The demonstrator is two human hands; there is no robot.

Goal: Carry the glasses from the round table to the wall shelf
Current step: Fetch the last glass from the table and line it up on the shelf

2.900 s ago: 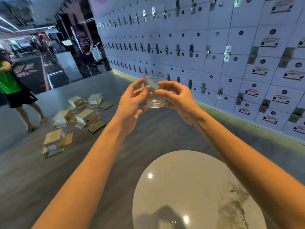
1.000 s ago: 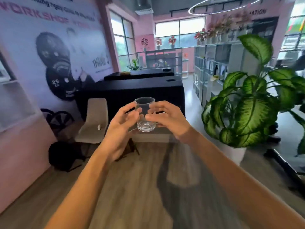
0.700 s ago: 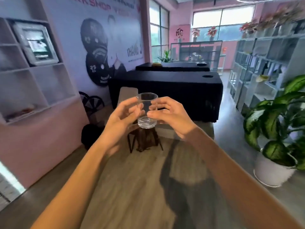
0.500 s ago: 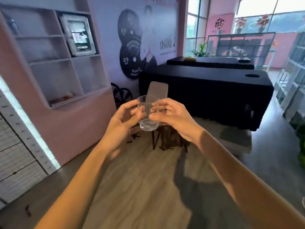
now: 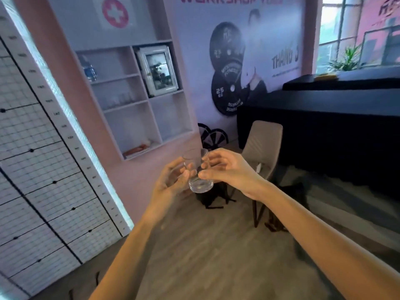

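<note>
The glass (image 5: 200, 184) is in the air over the floor, about upright, mouth up and thick base down. Both hands clamp it. The left hand (image 5: 168, 182) curls its fingers round the left side, and the right hand (image 5: 231, 169) pinches the right side between thumb and fingers.

The wall shelf (image 5: 127, 105) lies ahead, to the left and higher than the glass, so the left hand is on the nearer side. The carry looks well along, with the placing still to do. Its upper compartments hold a bottle (image 5: 88, 69) and a small glass-fronted cabinet (image 5: 159, 70). The middle left compartment may hold glasses, but blur hides them.

A chair (image 5: 263, 144) and a black bag (image 5: 208, 197) stand just beyond the hands, right of the shelf, before a dark draped table (image 5: 324, 126).
</note>
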